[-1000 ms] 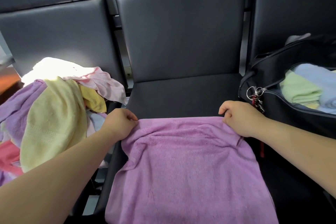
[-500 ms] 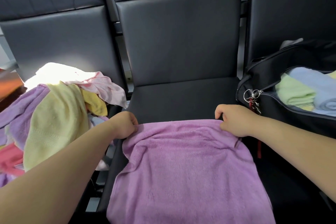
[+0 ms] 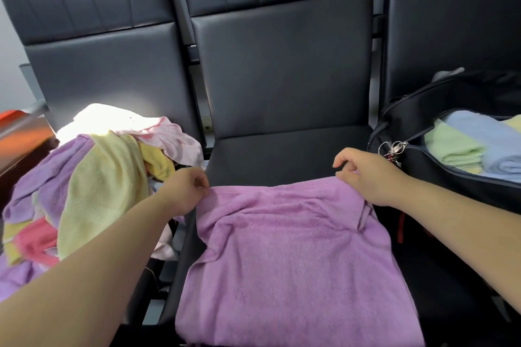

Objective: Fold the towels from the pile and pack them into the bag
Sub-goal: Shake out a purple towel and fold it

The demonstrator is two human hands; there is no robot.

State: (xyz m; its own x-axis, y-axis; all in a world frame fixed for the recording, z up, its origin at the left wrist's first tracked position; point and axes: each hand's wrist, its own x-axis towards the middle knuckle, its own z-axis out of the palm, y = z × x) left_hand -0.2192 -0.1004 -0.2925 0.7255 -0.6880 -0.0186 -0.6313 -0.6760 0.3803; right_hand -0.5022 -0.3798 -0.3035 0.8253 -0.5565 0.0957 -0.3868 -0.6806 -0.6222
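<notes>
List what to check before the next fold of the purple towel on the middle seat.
1. Left hand pinches the far left corner of the purple towel: ok.
2. Right hand pinches the far right corner: ok.
3. Towel flat on the seat: not ok, creases run across its far half.
4. Near edge squared up: cannot tell, it leaves the frame.
5. Bag unzipped on the right: ok.
6. Room in it beside the folded towels: cannot tell.
</notes>
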